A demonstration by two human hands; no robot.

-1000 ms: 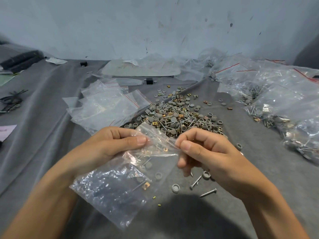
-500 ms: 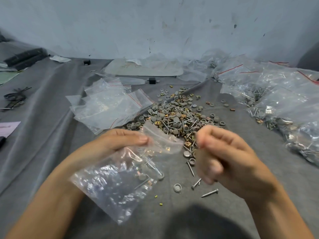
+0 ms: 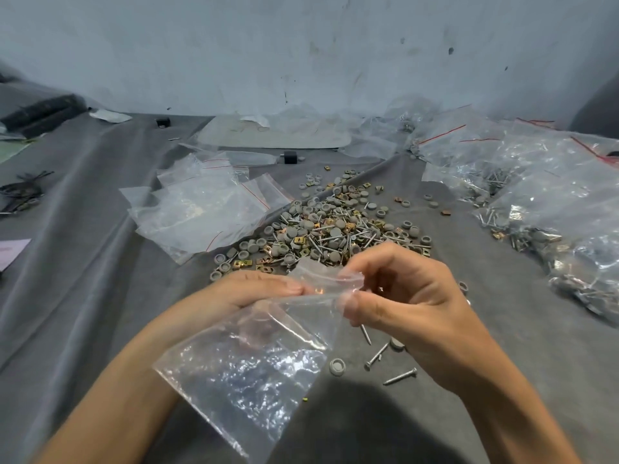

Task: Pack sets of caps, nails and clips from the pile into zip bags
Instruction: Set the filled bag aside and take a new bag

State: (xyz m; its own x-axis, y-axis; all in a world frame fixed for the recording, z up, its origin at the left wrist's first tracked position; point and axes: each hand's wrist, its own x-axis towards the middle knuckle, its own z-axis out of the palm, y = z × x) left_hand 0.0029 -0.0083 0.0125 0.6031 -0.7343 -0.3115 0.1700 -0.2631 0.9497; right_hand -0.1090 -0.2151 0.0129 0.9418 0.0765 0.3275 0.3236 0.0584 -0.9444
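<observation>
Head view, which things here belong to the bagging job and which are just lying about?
Job: zip bag, pinched at its mouth by the left hand and right hand; pile of caps, nails and clips; empty zip bags; filled bags; loose nails; loose cap.
Lying about: black block; pink paper; dark bundle at the left edge; white scrap.

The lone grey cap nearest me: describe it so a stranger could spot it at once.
From the big central pile, come toward the camera to the held clear zip bag. Just right of its lower edge lies one grey cap, hollow side up, left of three loose nails, apart from the heap.
</observation>
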